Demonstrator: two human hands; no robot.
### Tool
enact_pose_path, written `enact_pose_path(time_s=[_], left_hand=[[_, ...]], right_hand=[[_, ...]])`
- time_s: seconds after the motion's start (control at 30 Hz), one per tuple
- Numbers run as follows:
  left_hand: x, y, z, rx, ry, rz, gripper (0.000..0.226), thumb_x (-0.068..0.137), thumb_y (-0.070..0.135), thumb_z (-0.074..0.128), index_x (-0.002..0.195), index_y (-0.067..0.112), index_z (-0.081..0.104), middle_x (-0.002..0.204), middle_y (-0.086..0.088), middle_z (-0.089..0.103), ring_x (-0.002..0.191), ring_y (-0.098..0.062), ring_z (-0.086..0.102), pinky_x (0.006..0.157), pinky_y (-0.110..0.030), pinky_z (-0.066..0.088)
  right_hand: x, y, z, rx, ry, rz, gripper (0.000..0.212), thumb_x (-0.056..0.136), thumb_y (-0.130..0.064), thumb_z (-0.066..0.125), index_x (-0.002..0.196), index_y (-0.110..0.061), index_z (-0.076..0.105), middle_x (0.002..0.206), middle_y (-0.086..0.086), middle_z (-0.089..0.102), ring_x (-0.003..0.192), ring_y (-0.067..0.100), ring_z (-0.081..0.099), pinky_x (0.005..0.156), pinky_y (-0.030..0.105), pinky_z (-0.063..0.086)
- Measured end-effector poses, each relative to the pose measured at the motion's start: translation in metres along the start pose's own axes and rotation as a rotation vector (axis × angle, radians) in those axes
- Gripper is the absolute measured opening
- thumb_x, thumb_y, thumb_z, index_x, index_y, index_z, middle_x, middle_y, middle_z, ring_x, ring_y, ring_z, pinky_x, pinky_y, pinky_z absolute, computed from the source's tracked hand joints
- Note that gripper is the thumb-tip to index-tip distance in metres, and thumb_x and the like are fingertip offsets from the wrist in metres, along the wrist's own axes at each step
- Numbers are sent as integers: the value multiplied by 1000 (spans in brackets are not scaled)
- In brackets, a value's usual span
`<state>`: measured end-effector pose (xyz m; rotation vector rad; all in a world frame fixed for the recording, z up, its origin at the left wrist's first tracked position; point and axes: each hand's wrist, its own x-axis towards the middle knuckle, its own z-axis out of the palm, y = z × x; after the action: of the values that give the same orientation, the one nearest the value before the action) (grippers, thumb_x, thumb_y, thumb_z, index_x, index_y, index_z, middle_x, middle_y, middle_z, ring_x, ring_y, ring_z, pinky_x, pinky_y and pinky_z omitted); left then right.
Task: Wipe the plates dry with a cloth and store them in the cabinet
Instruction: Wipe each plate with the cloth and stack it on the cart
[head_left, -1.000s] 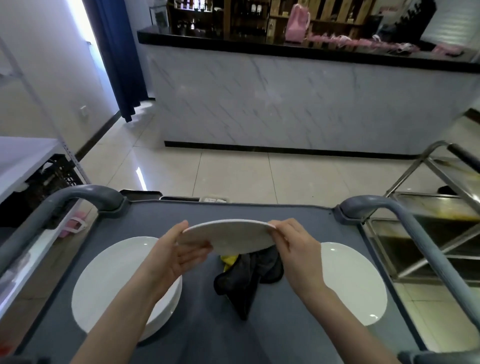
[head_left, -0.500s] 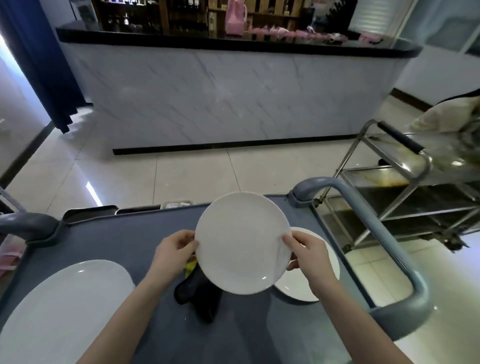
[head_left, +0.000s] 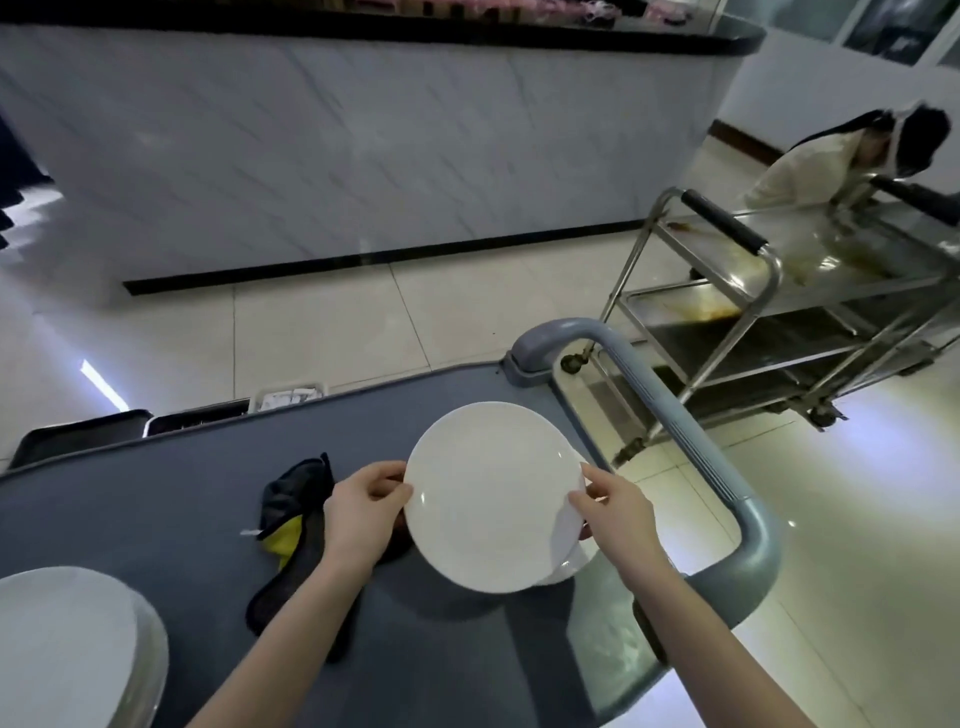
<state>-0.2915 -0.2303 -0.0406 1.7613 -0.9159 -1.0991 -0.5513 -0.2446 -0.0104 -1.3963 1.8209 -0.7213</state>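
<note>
A round white plate (head_left: 491, 493) hangs just above the grey cart top (head_left: 156, 499), held by both hands at opposite rims. My left hand (head_left: 363, 509) grips its left edge and my right hand (head_left: 610, 506) pinches its right edge. Beneath it, only a sliver of another white plate (head_left: 569, 564) shows on the cart's right side. A black and yellow cloth (head_left: 291, 525) lies crumpled on the cart, left of my left hand. A stack of white plates (head_left: 67, 649) sits at the cart's near left corner.
The cart's grey handle bar (head_left: 696, 447) curves along its right side. A steel trolley (head_left: 779, 312) stands to the right with a person (head_left: 810, 161) bent behind it. A marble-fronted counter (head_left: 363, 140) runs across the far side. Dark trays (head_left: 78, 436) sit beyond the cart's far edge.
The view has swung right and down. The plate has moved right with both hands and now hangs low over the plate on the cart's right side. The cloth stays on the cart.
</note>
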Motion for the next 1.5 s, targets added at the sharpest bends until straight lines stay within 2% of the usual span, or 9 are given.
enact_pose_path(time_s=[0.2, 0.33, 0.53, 0.67, 0.9, 1.07, 1.23, 1.4, 1.5], left_hand=[[7, -14, 37, -101, -95, -98, 30, 88, -1, 61, 103, 22, 75, 85, 0, 76, 87, -23, 73, 80, -38, 59], [11, -21, 56, -150, -141, -140, 36, 87, -7, 58, 106, 18, 74, 97, 1, 77, 96, -21, 72, 87, -39, 58], [13, -24, 73, -20, -121, -84, 49, 83, -7, 53, 96, 35, 75, 92, 11, 77, 94, -11, 71, 94, -38, 54], [15, -22, 81, 98, -107, -27, 62, 85, -2, 49, 77, 55, 71, 82, 17, 75, 79, -9, 67, 80, -28, 53], [20, -27, 86, 222, -78, 16, 37, 82, -3, 42, 71, 27, 62, 74, 7, 52, 71, -13, 42, 68, -28, 34], [17, -25, 84, 199, -79, 2, 44, 85, -1, 46, 74, 36, 67, 73, -4, 64, 70, -15, 49, 69, -28, 41], [17, -24, 82, 223, -85, -22, 38, 87, 1, 45, 97, 21, 76, 94, -9, 68, 80, -25, 63, 72, -26, 46], [15, -17, 75, 274, -142, -32, 22, 86, 1, 41, 74, 15, 53, 69, -7, 39, 65, -17, 29, 62, -28, 26], [12, -12, 66, 246, -140, -33, 24, 90, 8, 49, 71, 22, 46, 66, 2, 38, 60, -15, 31, 58, -27, 28]], right_hand=[[21, 31, -7, -96, -21, 56, 27, 86, -9, 53, 101, -25, 70, 81, 9, 67, 78, 25, 62, 68, 38, 57], [34, 47, -9, -153, -23, 59, 21, 84, -6, 52, 94, -12, 69, 83, 16, 65, 82, 32, 59, 60, 31, 41], [48, 58, -8, -234, -6, 68, 23, 84, -6, 53, 64, -12, 45, 67, 5, 45, 60, 14, 40, 50, 24, 27], [53, 62, -6, -275, 4, 75, 16, 86, -6, 53, 72, -3, 47, 74, 11, 48, 59, 14, 38, 49, 24, 29], [54, 65, -5, -291, 10, 70, 30, 88, -7, 53, 64, -15, 35, 73, 4, 40, 59, 11, 35, 48, 19, 23], [52, 70, -3, -294, 4, 72, 37, 88, -8, 54, 61, -20, 32, 75, 2, 39, 60, 9, 37, 48, 18, 23], [54, 69, 1, -312, 13, 77, 27, 89, -8, 53, 67, -13, 38, 82, 5, 41, 59, 9, 36, 46, 16, 24], [51, 67, 0, -293, 4, 84, 5, 91, -13, 53, 88, -13, 57, 95, 8, 44, 65, 10, 44, 53, 16, 31], [43, 59, 3, -288, 70, 41, 35, 94, -18, 53, 129, -23, 56, 105, 2, 41, 81, 16, 53, 72, 23, 44]])
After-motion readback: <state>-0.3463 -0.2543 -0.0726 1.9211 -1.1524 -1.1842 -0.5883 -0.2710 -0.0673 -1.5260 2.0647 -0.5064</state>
